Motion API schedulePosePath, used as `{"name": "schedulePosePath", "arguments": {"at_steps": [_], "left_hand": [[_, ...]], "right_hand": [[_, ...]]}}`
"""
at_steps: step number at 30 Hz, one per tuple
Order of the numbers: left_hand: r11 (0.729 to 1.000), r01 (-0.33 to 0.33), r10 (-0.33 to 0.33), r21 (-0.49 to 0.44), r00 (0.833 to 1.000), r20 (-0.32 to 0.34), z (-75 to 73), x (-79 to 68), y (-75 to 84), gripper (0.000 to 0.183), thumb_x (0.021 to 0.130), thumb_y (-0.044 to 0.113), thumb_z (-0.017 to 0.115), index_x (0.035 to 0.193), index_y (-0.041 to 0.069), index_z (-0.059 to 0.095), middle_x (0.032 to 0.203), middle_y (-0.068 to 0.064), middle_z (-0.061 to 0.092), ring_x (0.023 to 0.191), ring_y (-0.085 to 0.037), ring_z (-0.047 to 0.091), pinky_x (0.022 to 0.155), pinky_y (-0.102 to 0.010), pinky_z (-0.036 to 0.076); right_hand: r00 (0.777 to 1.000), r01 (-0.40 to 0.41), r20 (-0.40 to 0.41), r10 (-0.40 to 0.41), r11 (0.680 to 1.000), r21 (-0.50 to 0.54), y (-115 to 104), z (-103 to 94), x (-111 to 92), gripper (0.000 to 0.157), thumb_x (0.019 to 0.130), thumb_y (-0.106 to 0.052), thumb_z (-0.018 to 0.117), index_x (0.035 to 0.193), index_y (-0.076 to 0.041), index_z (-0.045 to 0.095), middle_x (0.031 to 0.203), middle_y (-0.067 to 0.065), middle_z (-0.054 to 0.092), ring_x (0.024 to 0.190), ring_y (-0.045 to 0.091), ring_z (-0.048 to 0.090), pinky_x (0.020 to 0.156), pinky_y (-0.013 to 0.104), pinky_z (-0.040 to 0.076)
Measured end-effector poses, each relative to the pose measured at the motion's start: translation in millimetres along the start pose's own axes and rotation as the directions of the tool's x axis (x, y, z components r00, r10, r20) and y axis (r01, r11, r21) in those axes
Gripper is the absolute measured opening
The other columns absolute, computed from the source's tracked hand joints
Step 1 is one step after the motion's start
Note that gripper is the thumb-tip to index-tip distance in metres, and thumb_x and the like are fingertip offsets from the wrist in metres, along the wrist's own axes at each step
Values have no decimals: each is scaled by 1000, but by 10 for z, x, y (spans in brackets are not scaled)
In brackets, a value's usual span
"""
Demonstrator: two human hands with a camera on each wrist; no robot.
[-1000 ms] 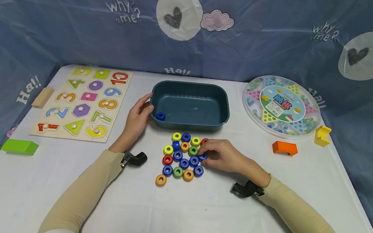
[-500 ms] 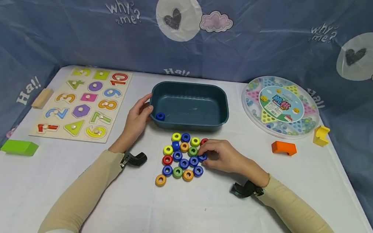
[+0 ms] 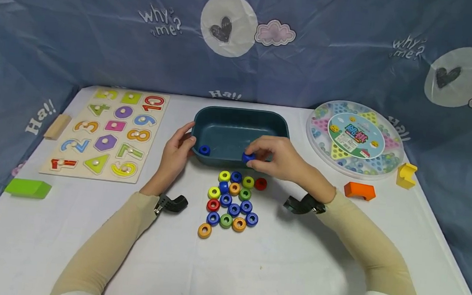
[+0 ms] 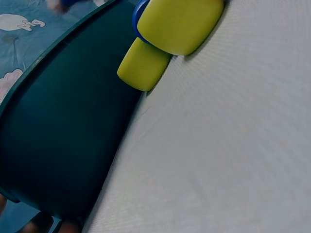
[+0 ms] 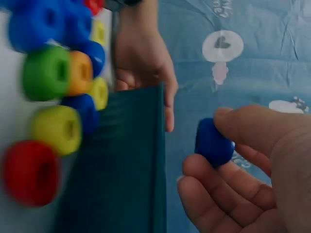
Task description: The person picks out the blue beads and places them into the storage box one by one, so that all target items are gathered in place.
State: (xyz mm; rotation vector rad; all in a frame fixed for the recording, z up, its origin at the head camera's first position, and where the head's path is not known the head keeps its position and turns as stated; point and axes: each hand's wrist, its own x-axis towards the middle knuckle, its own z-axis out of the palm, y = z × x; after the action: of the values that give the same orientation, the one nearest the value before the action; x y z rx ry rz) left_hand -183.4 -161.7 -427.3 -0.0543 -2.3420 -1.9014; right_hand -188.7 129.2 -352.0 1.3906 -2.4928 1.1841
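My right hand (image 3: 281, 158) pinches a blue ring bead (image 5: 213, 143) between thumb and fingers, over the near rim of a dark teal plastic tub (image 3: 234, 162). At the tub's left end, my left hand (image 3: 172, 160) grips the wall, its thumb by the rim and its fingers round the outside. Inside the tub, near its left front corner, lies one blue bead (image 3: 204, 150). On the table before the tub are several loose beads, among them a red bead (image 3: 260, 184), a yellow bead (image 3: 248, 182), a green bead (image 3: 226, 220) and an orange bead (image 3: 205, 230).
A wooden number puzzle board (image 3: 106, 134) lies left of the tub, with a green block (image 3: 28, 188) and a plain wooden block (image 3: 57, 126) beside it. At the right are a round board-game case (image 3: 356, 137), an orange block (image 3: 360, 190) and a yellow block (image 3: 406, 175).
My right hand has lifted a blue bead from the right side of the group and carried it up to the tub's near rim. The left hand stays on the tub.
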Motion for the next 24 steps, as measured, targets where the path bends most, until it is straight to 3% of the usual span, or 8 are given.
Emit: {"name": "schedulePosePath", "arguments": {"at_steps": [5,9,12,17,24], "left_hand": [[1000,1,-1,0,1000,-3,4,2,-7,45,102,23,48,147,22,43,139,-14,53,113,-21,55,75,-12,51],[1000,17,-17,-15,1000,17,-5,2,5,46,102,21,47,148,22,42,141,-15,52,117,-26,54,76,-12,50],[1000,29,-28,-12,999,37,-8,-37,101,48,102,18,46,150,17,39,143,-18,50,121,-30,53,79,-15,52],[1000,28,-29,12,999,40,-8,-117,294,48,102,16,44,149,10,38,141,-22,50,120,-33,54,84,-23,54],[1000,26,-26,17,999,38,-16,-126,335,47,102,15,45,149,9,39,140,-23,51,121,-36,54,87,-33,55]], "right_hand": [[995,-88,35,90,995,-51,64,161,407,19,84,-14,75,101,-7,72,97,6,72,74,12,67,69,25,56],[988,-114,88,124,988,-108,161,346,674,21,86,-16,73,104,-7,72,100,7,72,73,13,65,70,26,54],[982,-137,114,151,983,-124,239,455,834,20,85,-15,73,103,-6,71,102,8,72,76,14,67,73,26,55],[958,-214,159,238,965,-153,322,573,1047,20,83,-11,73,102,-5,71,105,9,73,93,19,68,84,30,55],[915,-294,216,341,930,-222,399,684,1162,22,82,-10,75,103,-6,70,107,8,72,101,21,65,91,33,51]]}}
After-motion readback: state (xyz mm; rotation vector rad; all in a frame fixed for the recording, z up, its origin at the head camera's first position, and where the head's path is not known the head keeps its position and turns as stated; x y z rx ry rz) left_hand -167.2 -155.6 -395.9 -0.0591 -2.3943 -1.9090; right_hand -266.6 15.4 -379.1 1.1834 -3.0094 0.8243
